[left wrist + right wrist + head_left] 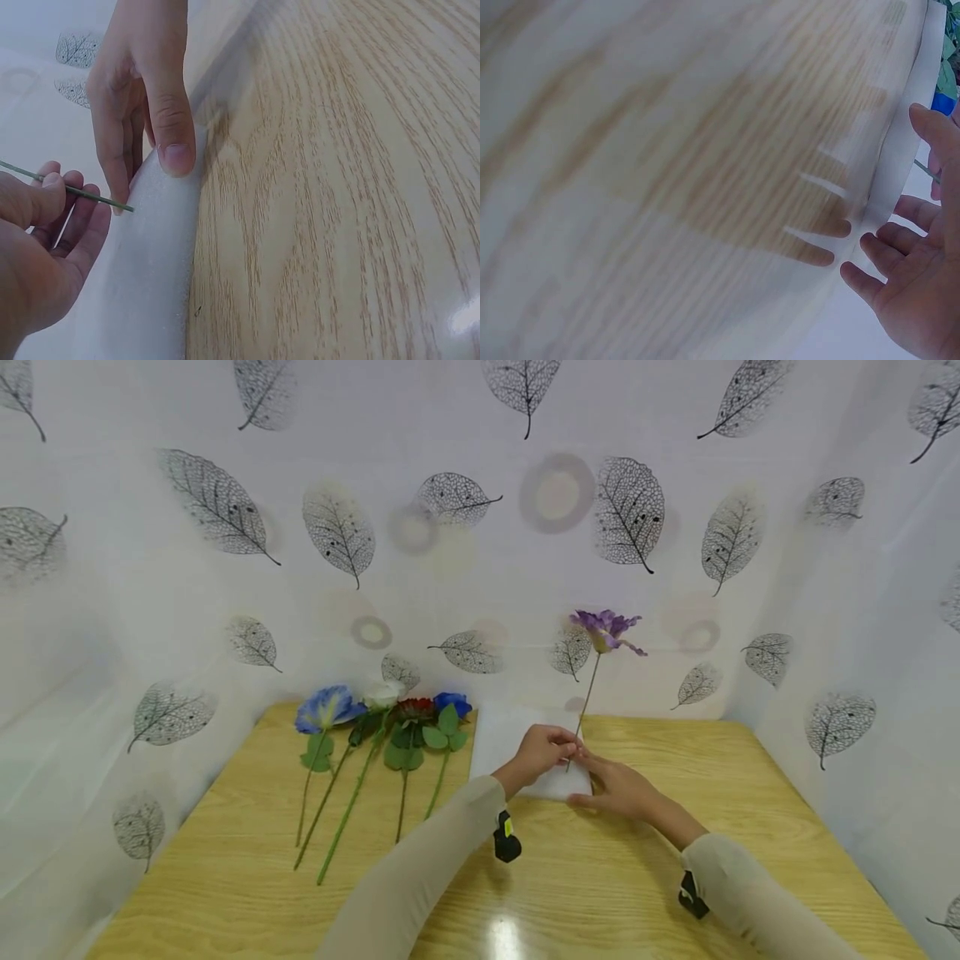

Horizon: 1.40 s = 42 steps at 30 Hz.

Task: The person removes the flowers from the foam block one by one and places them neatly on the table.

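A purple artificial flower (606,631) stands upright and slightly tilted on a thin stem. My left hand (542,753) pinches that stem (90,196) low down between thumb and fingers, over a white foam sheet (498,747). The bare end of the stem sticks out past the fingers, close over the foam. At the sheet's near right corner, my right hand (624,789) rests with its thumb along the front edge. Its fingers (881,255) are spread and loosely bent, and its index fingertip is right by the stem's end.
Left of the foam, several artificial flowers lie on the wooden table (712,818): a light blue one (328,708), a white one (382,695), a red one (416,710) and a dark blue one (452,702). A leaf-patterned curtain (465,585) encloses the table.
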{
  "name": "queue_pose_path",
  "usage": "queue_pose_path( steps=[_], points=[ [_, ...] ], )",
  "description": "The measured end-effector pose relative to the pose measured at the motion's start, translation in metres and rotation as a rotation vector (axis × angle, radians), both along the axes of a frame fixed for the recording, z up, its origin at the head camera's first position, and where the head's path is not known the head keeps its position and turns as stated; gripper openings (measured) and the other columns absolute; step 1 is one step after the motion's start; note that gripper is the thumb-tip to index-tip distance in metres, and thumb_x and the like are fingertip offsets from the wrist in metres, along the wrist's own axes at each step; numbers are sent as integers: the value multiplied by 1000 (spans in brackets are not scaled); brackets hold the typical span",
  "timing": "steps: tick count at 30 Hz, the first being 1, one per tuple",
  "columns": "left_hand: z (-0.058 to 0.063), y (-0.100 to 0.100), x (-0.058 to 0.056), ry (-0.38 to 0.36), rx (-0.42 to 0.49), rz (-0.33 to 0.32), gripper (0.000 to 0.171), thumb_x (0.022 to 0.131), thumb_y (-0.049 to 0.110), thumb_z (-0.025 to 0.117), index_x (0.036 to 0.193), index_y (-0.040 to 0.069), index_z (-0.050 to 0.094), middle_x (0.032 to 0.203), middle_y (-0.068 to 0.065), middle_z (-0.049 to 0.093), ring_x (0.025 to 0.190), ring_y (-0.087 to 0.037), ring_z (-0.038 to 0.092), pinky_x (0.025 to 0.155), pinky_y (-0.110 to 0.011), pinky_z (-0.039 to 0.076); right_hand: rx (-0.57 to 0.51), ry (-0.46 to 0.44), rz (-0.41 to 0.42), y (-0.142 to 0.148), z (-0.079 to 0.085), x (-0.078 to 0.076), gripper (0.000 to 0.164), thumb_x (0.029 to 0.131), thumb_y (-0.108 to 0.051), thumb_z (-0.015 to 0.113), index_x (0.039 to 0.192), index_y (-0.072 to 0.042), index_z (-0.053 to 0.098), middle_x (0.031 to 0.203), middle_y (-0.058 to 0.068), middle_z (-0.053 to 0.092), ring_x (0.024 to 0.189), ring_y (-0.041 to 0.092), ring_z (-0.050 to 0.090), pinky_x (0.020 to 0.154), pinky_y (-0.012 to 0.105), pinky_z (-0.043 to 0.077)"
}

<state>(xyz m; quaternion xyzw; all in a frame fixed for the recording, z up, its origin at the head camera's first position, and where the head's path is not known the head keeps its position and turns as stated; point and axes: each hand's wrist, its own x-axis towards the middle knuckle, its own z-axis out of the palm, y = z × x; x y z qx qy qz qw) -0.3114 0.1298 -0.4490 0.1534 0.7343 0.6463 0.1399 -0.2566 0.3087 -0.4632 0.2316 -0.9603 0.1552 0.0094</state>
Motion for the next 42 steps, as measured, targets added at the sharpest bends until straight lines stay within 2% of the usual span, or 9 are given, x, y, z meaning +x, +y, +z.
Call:
queue_pose_path(
  steps=[6, 12, 23, 42],
  points=[
    [4, -1, 1, 9, -1, 6, 11, 88, 5, 63, 93, 3, 73, 90, -10, 71, 80, -16, 68, 69, -31, 58, 3, 19, 15, 0, 4, -1, 82, 82, -60, 60, 142, -9, 40, 146, 14, 38, 125, 38, 47, 95, 52, 45],
    [6, -2, 4, 1, 2, 10, 11, 88, 5, 63, 93, 2, 72, 91, -11, 71, 81, -18, 68, 71, -33, 58, 4, 13, 21, 1, 1, -1, 82, 81, -60, 61, 142, -9, 41, 146, 14, 39, 123, 39, 49, 93, 52, 47],
    [7, -4, 2, -5, 80, 6, 11, 87, 2, 63, 94, -1, 72, 90, -13, 71, 83, -25, 69, 76, -39, 58, 9, -25, 2, 0, -1, -1, 86, 81, -64, 58, 142, -6, 39, 148, 15, 34, 127, 39, 44, 96, 52, 45],
    [17, -14, 1, 65, 86, -23, 11, 87, 7, 65, 93, 3, 73, 90, -10, 72, 80, -14, 68, 70, -27, 58, 6, -24, -7, -1, 0, 0, 85, 81, -64, 57, 143, -8, 39, 148, 16, 34, 127, 40, 44, 95, 53, 45]
  ],
)
